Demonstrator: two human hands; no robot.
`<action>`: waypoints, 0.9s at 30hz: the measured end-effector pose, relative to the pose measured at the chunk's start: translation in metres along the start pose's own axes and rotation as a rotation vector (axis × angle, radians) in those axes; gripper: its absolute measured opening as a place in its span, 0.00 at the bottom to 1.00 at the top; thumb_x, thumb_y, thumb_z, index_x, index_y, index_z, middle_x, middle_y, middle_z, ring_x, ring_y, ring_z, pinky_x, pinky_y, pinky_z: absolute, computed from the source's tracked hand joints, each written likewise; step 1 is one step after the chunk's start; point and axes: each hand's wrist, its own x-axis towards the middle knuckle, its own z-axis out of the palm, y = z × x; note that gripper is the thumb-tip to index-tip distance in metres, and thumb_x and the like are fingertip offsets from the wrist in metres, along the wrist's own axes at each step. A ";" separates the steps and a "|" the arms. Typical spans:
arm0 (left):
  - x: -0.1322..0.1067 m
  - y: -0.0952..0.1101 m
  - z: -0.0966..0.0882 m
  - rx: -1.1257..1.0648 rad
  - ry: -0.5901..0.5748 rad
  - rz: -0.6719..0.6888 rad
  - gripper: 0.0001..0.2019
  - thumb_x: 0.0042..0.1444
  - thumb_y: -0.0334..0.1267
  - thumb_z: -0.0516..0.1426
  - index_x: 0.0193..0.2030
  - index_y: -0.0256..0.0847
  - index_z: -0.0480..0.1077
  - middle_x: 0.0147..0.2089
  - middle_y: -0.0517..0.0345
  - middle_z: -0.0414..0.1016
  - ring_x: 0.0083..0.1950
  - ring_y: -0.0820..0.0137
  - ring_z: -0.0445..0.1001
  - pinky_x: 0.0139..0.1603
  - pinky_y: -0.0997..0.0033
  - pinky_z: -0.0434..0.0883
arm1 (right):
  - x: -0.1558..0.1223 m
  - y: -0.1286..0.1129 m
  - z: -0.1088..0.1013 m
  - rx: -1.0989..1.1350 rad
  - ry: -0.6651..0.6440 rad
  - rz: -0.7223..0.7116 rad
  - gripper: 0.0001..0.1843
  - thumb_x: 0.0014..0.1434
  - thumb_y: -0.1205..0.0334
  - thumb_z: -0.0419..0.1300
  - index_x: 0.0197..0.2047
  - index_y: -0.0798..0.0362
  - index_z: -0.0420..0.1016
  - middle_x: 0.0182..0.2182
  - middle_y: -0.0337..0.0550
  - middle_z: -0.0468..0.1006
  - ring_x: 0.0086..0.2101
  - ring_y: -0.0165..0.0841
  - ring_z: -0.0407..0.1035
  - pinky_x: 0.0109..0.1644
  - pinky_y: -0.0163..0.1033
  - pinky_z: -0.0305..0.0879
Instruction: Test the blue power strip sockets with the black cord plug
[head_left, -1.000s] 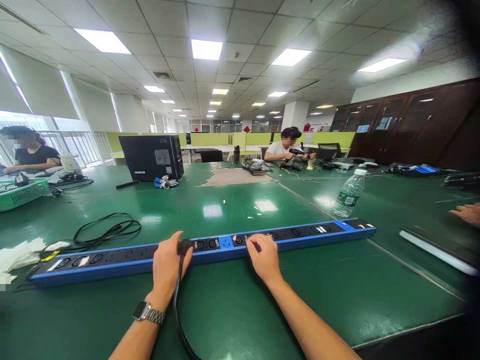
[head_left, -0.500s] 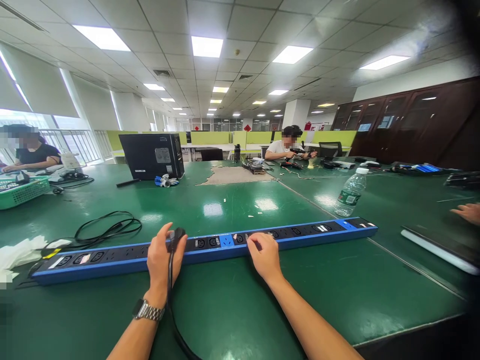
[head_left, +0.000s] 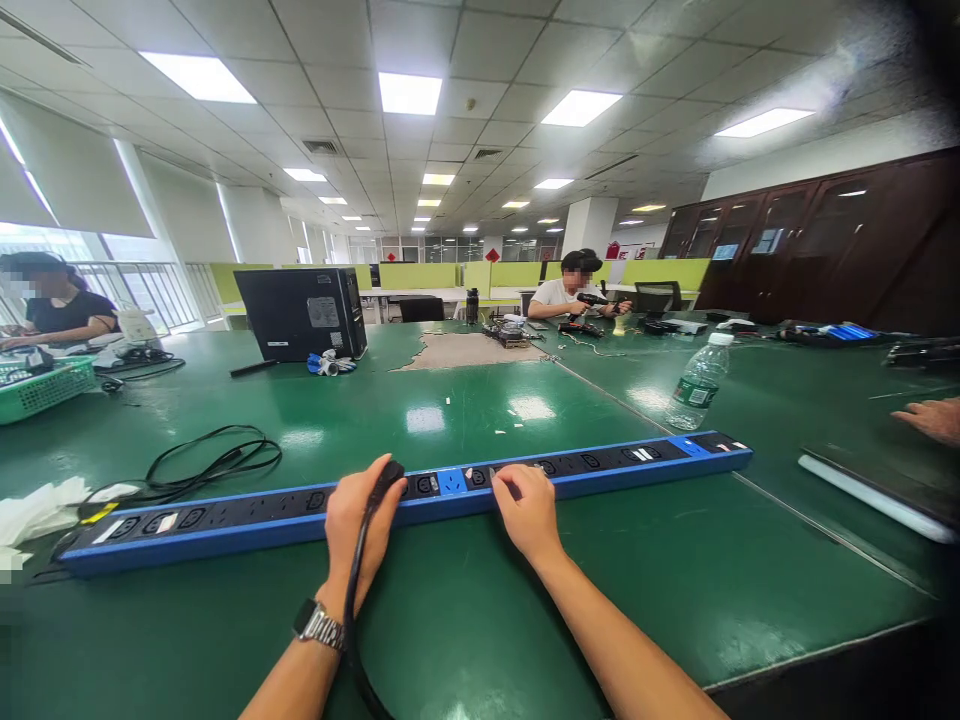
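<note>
A long blue power strip with black sockets and a few blue ones lies across the green table in front of me. My left hand, with a watch on its wrist, grips a black power plug. Its thick cord hangs down past the wrist to the bottom edge. The plug's front end is over the strip's sockets, left of the middle blue socket. My right hand rests at the strip just right of that socket, thumb and forefinger pinched together. What lies between those fingertips is hidden.
Behind the strip's left part lies a coiled black cable, with white tissue nearby. A plastic bottle stands behind its right part. A computer case and gloves are farther back. Another person's hand shows at right; two people sit beyond.
My left hand has moved right along the strip with the plug, which now tilts more to the right. My right hand has stayed in nearly the same place.
</note>
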 end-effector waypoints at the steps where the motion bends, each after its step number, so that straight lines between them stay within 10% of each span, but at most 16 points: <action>1: 0.001 0.004 0.005 -0.011 -0.025 0.025 0.18 0.60 0.49 0.55 0.53 0.45 0.72 0.42 0.54 0.79 0.43 0.65 0.75 0.48 0.65 0.70 | 0.000 0.000 0.000 -0.005 0.001 0.008 0.11 0.59 0.60 0.54 0.27 0.50 0.72 0.30 0.41 0.78 0.37 0.37 0.67 0.47 0.43 0.56; 9: 0.006 0.035 0.039 0.017 -0.229 0.015 0.16 0.62 0.43 0.53 0.54 0.44 0.73 0.43 0.54 0.80 0.45 0.63 0.75 0.51 0.60 0.69 | 0.000 0.002 0.001 -0.004 0.010 -0.023 0.11 0.59 0.61 0.54 0.27 0.50 0.72 0.31 0.41 0.79 0.36 0.36 0.67 0.46 0.43 0.57; 27: 0.013 0.053 0.052 0.186 -0.264 0.027 0.16 0.61 0.46 0.53 0.51 0.43 0.74 0.42 0.52 0.80 0.45 0.60 0.73 0.46 0.62 0.68 | 0.001 0.002 0.000 -0.020 0.015 -0.037 0.11 0.60 0.63 0.54 0.27 0.50 0.72 0.30 0.40 0.79 0.36 0.36 0.68 0.46 0.42 0.57</action>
